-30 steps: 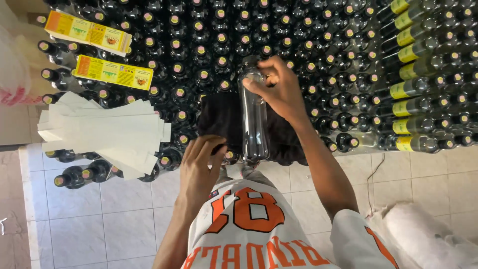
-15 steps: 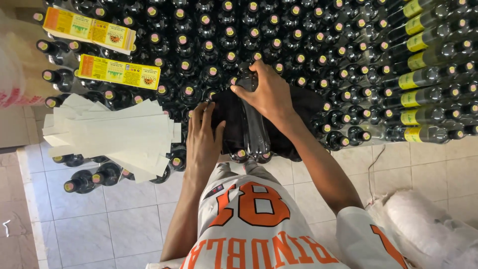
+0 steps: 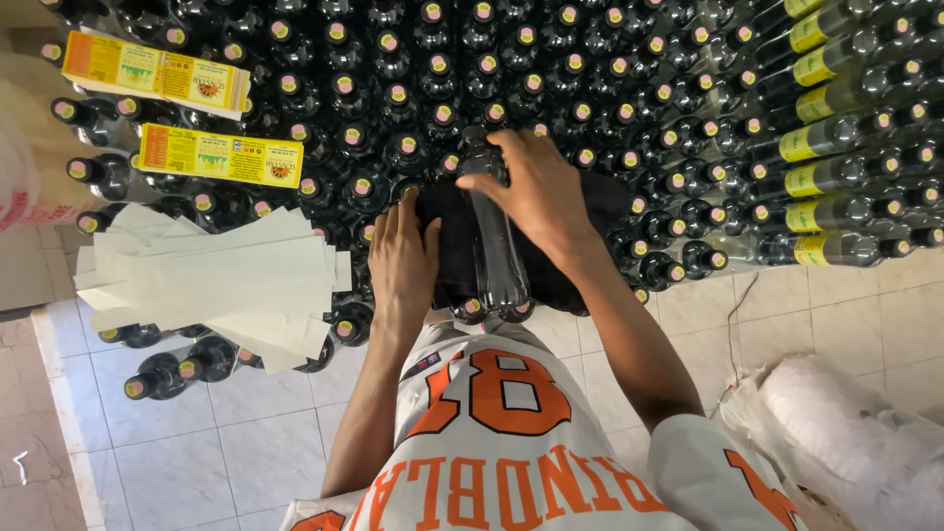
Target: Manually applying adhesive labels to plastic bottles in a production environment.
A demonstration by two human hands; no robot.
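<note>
A dark plastic bottle point(image 3: 498, 251) lies lengthwise on a black cloth point(image 3: 454, 246) spread over the bottle tops in front of me. My right hand point(image 3: 526, 192) grips the bottle's upper part near its neck. My left hand point(image 3: 403, 261) rests flat on the cloth, just left of the bottle, fingers together and holding nothing.
Rows of dark capped bottles point(image 3: 551, 69) stand packed across the floor; those at the right point(image 3: 821, 157) carry yellow labels. Two stacks of yellow labels point(image 3: 218, 155) and a fan of white paper strips point(image 3: 221, 280) lie on bottles at left. A white sack point(image 3: 846, 433) sits at lower right.
The right hand has lowered the bottle from a raised hold down onto the black cloth. The left hand moved up from the cloth's edge and now lies flat on it.
</note>
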